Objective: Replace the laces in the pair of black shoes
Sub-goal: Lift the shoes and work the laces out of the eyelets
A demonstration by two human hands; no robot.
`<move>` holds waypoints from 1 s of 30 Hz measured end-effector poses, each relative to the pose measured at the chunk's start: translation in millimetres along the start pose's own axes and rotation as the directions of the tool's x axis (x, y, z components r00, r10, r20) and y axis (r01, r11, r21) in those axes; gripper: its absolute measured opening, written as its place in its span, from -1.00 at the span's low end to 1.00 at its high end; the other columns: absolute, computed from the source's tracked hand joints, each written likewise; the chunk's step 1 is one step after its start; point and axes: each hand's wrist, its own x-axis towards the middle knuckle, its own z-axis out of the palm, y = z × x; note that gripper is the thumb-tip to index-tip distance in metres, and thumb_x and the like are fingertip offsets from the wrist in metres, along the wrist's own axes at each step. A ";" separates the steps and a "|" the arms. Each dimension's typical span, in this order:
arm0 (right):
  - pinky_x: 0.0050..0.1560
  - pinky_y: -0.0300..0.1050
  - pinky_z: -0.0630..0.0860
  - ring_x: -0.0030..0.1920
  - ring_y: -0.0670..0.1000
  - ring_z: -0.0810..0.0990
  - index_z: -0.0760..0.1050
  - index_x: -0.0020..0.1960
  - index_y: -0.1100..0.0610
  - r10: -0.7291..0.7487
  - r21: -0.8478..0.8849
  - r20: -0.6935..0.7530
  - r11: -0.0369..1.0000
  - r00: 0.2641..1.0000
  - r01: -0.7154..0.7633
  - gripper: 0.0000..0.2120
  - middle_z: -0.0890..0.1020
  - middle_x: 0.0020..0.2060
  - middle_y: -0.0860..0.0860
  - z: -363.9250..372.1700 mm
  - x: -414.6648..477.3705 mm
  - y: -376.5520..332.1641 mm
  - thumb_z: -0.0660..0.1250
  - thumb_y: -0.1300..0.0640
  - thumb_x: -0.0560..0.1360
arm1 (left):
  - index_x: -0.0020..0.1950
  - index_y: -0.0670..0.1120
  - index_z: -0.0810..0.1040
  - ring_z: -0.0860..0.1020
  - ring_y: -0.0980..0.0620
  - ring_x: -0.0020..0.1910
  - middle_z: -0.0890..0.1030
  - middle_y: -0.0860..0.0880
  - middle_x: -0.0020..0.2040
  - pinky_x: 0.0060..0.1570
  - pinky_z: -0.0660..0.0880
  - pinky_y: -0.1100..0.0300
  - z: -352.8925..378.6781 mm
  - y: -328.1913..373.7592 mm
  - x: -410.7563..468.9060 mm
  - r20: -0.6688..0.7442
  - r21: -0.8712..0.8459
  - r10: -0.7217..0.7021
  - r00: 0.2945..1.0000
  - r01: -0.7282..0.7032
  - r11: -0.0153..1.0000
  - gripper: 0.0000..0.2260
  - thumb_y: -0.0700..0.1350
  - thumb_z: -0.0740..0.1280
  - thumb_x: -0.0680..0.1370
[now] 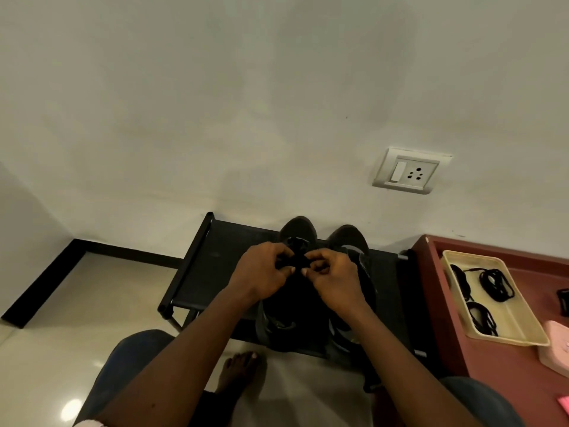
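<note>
Two hands, left hand point(264, 272) and right hand point(335, 280), pinch the black lace point(294, 261) with curled fingers at centre frame, apparently to thread the shoe point(297, 231).

Two black shoes stand side by side, one point(296, 232) and the other point(348, 237), on one low black rack point(215, 257). Two bare grips, the left grip point(264, 272) and the right grip point(335, 280), pinch one black lace point(295, 262). One cream tray point(508, 341) holds three lace bundles point(460, 280), point(496, 285), point(484, 317) on one red-brown surface point(492, 380). One pink box point(558, 346), one wall socket point(411, 171), one bare foot point(238, 374).
</note>
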 end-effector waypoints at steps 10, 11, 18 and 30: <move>0.03 -0.10 0.66 -0.07 0.06 0.69 0.66 0.05 0.20 -0.003 0.698 -0.146 0.708 0.989 0.105 -0.84 0.72 -0.11 0.10 -17.3 16.9 -21.8 0.51 0.35 0.49 | 0.20 0.15 0.66 0.67 0.16 0.06 0.71 0.12 0.10 0.14 0.63 0.11 -3.7 -8.6 -1.0 -0.011 -0.031 0.015 1.000 -0.015 0.999 -0.77 0.03 0.50 0.54; 0.04 -0.07 0.65 -0.07 0.08 0.67 0.65 0.04 0.20 -0.015 0.729 -0.164 0.672 0.986 0.131 -0.83 0.71 -0.11 0.12 -20.4 18.3 -23.3 0.51 0.35 0.48 | 0.19 0.15 0.66 0.67 0.16 0.05 0.71 0.13 0.09 0.13 0.63 0.13 -3.4 -8.6 -1.2 -0.016 -0.030 0.015 1.000 -0.015 0.999 -0.77 0.04 0.50 0.54; 0.07 -0.10 0.63 -0.11 0.04 0.66 0.56 0.00 0.19 0.061 0.863 -0.359 0.401 0.931 0.307 -0.82 0.66 -0.15 0.09 -67.4 38.4 -25.1 0.37 0.44 0.54 | 0.09 0.16 0.66 0.63 0.19 -0.03 0.70 0.16 0.01 0.00 0.47 0.28 -6.6 -6.8 5.9 -0.028 0.037 0.016 0.999 -0.015 0.999 -0.83 0.03 0.52 0.51; 0.11 -0.03 0.66 -0.07 0.10 0.65 0.58 0.00 0.16 0.146 0.630 -0.623 0.675 0.768 0.383 -0.82 0.63 -0.12 0.14 -79.6 44.9 -0.9 0.43 0.41 0.54 | 0.20 0.14 0.60 0.55 0.12 -0.05 0.55 0.15 0.01 -0.05 0.51 0.18 -1.5 -1.4 -1.6 -0.060 0.133 0.077 0.995 -0.068 0.989 -0.77 0.02 0.43 0.55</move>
